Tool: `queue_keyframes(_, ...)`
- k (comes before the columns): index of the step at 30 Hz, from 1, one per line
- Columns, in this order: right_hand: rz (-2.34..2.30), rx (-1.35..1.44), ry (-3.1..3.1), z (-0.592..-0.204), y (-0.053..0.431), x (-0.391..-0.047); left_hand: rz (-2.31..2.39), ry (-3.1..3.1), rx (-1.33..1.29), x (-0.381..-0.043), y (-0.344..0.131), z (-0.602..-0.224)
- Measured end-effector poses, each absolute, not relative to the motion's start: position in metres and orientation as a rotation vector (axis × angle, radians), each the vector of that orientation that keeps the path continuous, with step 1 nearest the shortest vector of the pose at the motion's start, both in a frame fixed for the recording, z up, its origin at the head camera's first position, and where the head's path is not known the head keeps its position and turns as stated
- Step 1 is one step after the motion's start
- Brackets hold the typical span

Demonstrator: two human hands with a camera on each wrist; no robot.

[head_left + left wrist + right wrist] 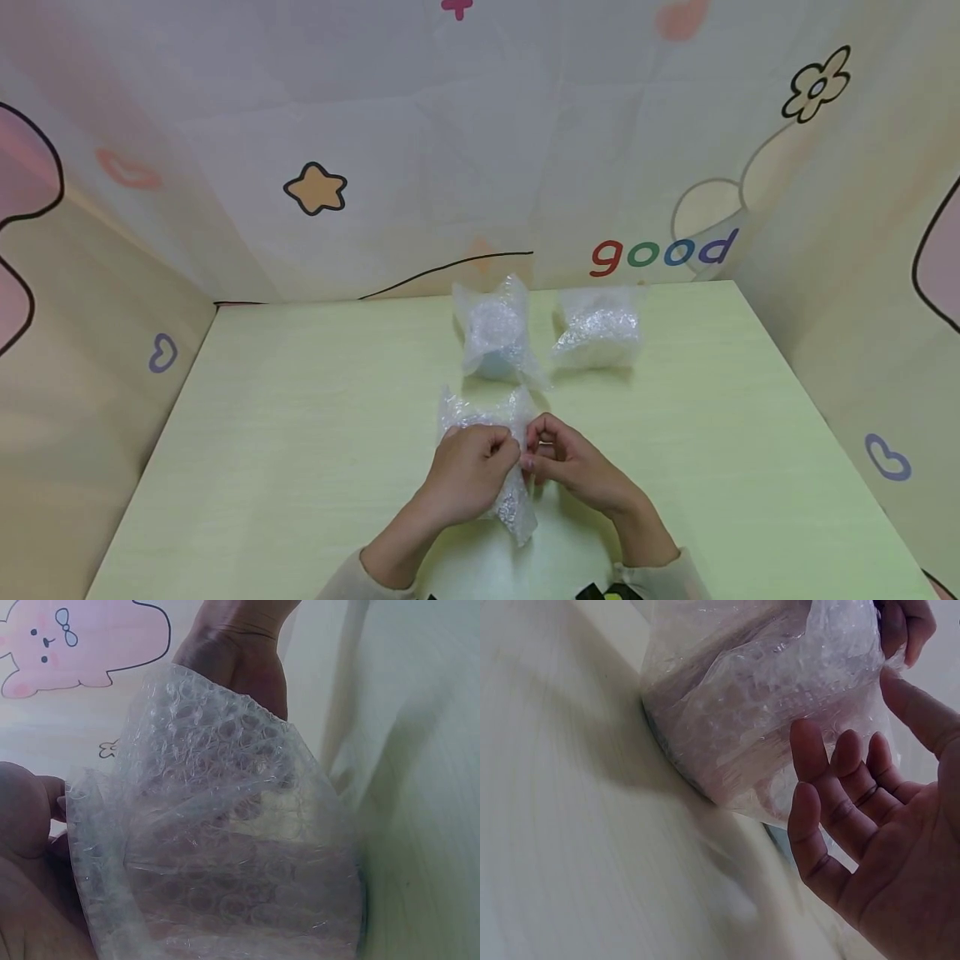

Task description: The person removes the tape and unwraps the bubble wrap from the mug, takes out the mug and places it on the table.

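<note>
A bubble-wrapped bundle lies on the table in front of me, its clear wrap creased and loose at the ends. Something pinkish shows dimly through the layers; its kind is hidden. My left hand lies over the bundle, curled, gripping the wrap's edge. Close by on the right, my right hand has its thumb at that edge, beside the left fingers. The right wrist view shows the other right fingers loosely bent and apart from the thumb. In the left wrist view, the bubble wrap covers much of the scene.
Two more bubble-wrapped bundles stand farther back: one straight behind, bluish at its base, and another to its right. The pale table meets a printed cloth backdrop at the back and sides.
</note>
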State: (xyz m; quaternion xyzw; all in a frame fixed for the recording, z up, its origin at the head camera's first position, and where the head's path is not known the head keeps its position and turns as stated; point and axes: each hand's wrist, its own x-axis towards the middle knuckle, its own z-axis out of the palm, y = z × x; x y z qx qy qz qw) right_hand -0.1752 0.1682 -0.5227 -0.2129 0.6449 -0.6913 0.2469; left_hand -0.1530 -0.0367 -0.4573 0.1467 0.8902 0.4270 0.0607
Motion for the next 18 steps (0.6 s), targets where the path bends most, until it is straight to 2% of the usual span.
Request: queue_keyframes(18,-1.867,-0.551,1.837,-0.518,0.1645,-0.173,1.382,2.601,0.432,-0.1509,-0.0379,-0.4577)
